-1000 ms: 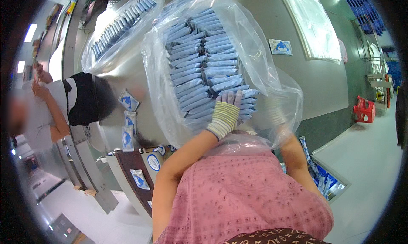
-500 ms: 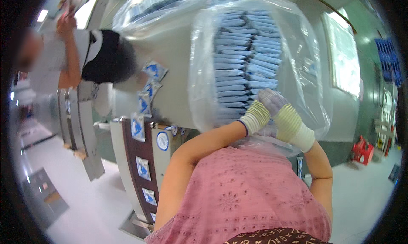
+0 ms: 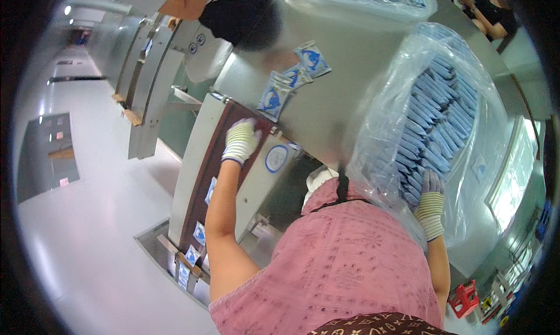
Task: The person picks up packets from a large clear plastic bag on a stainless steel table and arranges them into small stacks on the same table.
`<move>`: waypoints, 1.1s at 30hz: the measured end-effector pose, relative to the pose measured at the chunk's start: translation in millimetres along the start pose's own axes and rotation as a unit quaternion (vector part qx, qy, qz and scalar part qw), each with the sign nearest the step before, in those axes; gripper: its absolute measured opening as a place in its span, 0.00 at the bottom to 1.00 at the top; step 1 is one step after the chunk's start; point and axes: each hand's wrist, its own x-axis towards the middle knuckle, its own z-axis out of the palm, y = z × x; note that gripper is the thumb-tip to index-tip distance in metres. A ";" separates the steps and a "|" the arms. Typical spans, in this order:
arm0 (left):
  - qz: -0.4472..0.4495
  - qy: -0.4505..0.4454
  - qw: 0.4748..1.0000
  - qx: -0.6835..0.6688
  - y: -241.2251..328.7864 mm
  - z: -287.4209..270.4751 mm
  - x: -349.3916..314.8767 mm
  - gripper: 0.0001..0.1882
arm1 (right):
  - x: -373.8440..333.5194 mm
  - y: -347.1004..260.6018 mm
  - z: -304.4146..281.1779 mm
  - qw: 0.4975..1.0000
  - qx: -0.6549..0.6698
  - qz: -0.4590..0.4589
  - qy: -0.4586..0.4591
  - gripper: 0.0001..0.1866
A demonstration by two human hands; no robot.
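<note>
My left hand (image 3: 241,141), in a white and yellow striped glove, reaches over the dark conveyor belt (image 3: 224,171) near its far end. Its fingers look stretched out, and no packet shows in them. Just beyond lie several flat white-and-blue packets (image 3: 274,100), overlapping on the metal table (image 3: 338,101). On the right, my gloved right hand (image 3: 431,203) rests with extended fingers against the near end of the packed light-blue packets (image 3: 434,122). These stand on edge in two rows inside a clear plastic bag (image 3: 373,142).
More packets (image 3: 199,233) lie spaced along the belt towards me. A second filled plastic bag (image 3: 373,5) sits at the far side. A person in a black garment (image 3: 242,14) stands across the table; another person (image 3: 493,14) is at the far right. A red stool (image 3: 465,300) stands at lower right.
My hands have parted: the left has moved from the bag to the belt, while the right stays at the packed rows. The view has turned left.
</note>
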 end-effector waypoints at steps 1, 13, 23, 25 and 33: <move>-0.116 -0.061 0.991 0.027 -27.9 4.0 -9.5 0.22 | 0.9 0.8 1.3 1.000 0.007 -0.007 0.007 0.53; -0.016 0.002 0.998 -0.053 -30.0 30.9 98.3 0.32 | 9.7 -12.1 0.8 1.000 -0.003 0.026 0.012 0.54; 0.071 0.065 0.993 0.066 49.1 63.0 122.1 0.30 | 8.5 -15.3 2.2 0.999 -0.010 0.050 0.002 0.54; 0.206 0.174 0.958 0.093 60.8 122.8 96.1 0.26 | 12.8 -17.7 1.8 0.999 -0.013 0.042 0.006 0.55; 0.209 0.114 0.971 -0.024 53.8 55.6 183.4 0.31 | 16.4 -18.7 -3.1 0.999 -0.010 0.042 0.009 0.54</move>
